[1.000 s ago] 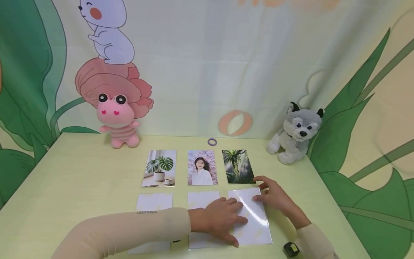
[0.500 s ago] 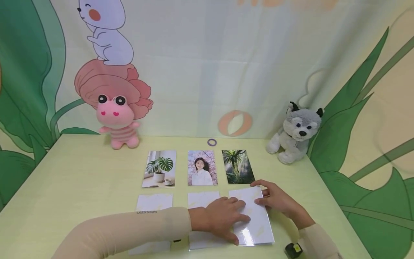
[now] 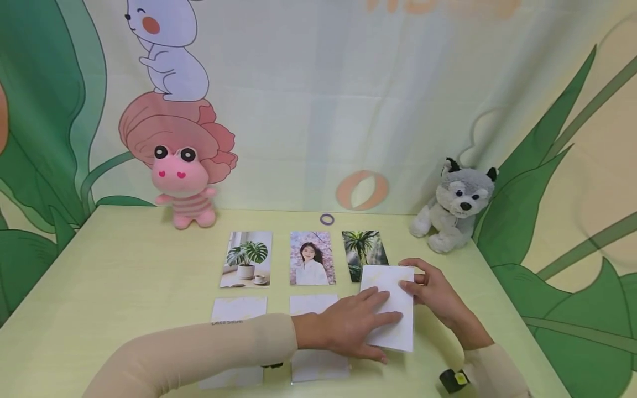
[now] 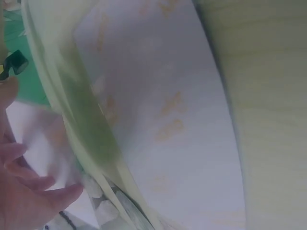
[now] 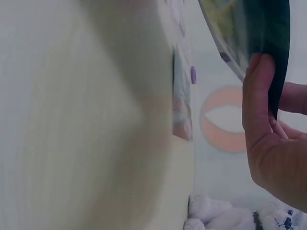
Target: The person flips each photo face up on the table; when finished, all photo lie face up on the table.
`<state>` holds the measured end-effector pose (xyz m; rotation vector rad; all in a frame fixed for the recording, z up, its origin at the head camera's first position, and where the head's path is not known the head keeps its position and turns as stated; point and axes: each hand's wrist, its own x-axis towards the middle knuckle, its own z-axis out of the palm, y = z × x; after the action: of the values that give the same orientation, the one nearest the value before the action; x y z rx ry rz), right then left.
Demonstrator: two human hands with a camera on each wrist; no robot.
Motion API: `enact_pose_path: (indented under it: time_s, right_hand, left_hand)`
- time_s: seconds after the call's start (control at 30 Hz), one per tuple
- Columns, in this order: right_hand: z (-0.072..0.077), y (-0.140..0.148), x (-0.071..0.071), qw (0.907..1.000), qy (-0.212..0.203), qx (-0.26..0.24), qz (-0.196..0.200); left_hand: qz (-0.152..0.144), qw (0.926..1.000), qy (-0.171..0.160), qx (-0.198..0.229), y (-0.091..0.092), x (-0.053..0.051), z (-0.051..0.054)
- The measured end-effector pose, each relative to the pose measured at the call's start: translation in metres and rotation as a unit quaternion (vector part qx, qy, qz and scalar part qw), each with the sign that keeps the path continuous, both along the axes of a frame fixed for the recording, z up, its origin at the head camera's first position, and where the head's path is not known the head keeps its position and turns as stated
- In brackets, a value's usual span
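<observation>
A photo card (image 3: pixel 390 301), white back up with faint yellow marks, is raised at the right above the table. My right hand (image 3: pixel 438 287) pinches its upper right edge, thumb on the back and fingers behind. In the right wrist view the dark green picture side of the card (image 5: pixel 264 28) shows beside the right hand (image 5: pixel 268 129). My left hand (image 3: pixel 353 326) lies across the card's lower left part with spread, fairly straight fingers. Below my left forearm are two other white-backed cards, one at the left (image 3: pixel 239 307) and one in the middle (image 3: pixel 318 367), partly hidden.
Three photos lie face up behind: a potted plant (image 3: pixel 247 260), a portrait (image 3: pixel 312 260) and a forest tree (image 3: pixel 360 246), partly covered by the raised card. A purple ring (image 3: pixel 327 219), a pink plush toy (image 3: pixel 184 182) and a grey plush dog (image 3: pixel 458 204) stand farther back.
The right-hand card has left the table and risen up and away, now overlapping the tree photo. Both hands moved with it, and its glare is gone.
</observation>
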<state>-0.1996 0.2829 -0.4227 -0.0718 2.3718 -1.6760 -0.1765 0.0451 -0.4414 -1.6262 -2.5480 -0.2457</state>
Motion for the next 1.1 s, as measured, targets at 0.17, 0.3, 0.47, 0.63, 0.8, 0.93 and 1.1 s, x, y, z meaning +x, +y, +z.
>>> enact_pose_path:
  time_s: [0.17,0.3,0.47,0.63,0.8,0.93,1.1]
  right_hand:
    - [0.008,-0.004,-0.002,0.9987,0.007,-0.035,-0.035]
    - [0.014,-0.008,-0.003,0.9946,0.006,-0.082,-0.064]
    - [0.017,-0.016,-0.006,0.9853,-0.007,-0.135,-0.104]
    - [0.018,-0.023,-0.007,0.9807,-0.015,-0.156,-0.117]
    - [0.016,-0.027,-0.008,0.9798,-0.011,-0.163,-0.115]
    - [0.014,-0.031,-0.01,0.9758,-0.003,-0.182,-0.121]
    - [0.011,-0.038,-0.01,0.9746,0.014,-0.177,-0.137]
  left_hand:
    - [0.021,0.9994,-0.003,0.027,0.002,0.001,0.0]
    - [0.048,0.9976,0.003,0.05,0.007,0.0,0.001]
    - [0.076,0.9928,0.03,0.088,0.013,-0.004,0.002]
    - [0.073,0.9867,0.077,0.123,0.015,-0.008,0.003]
    - [0.052,0.9838,0.089,0.146,0.013,-0.012,0.003]
    - [0.046,0.9838,0.055,0.164,0.011,-0.016,0.004]
    - [0.047,0.9799,0.017,0.193,0.008,-0.02,0.005]
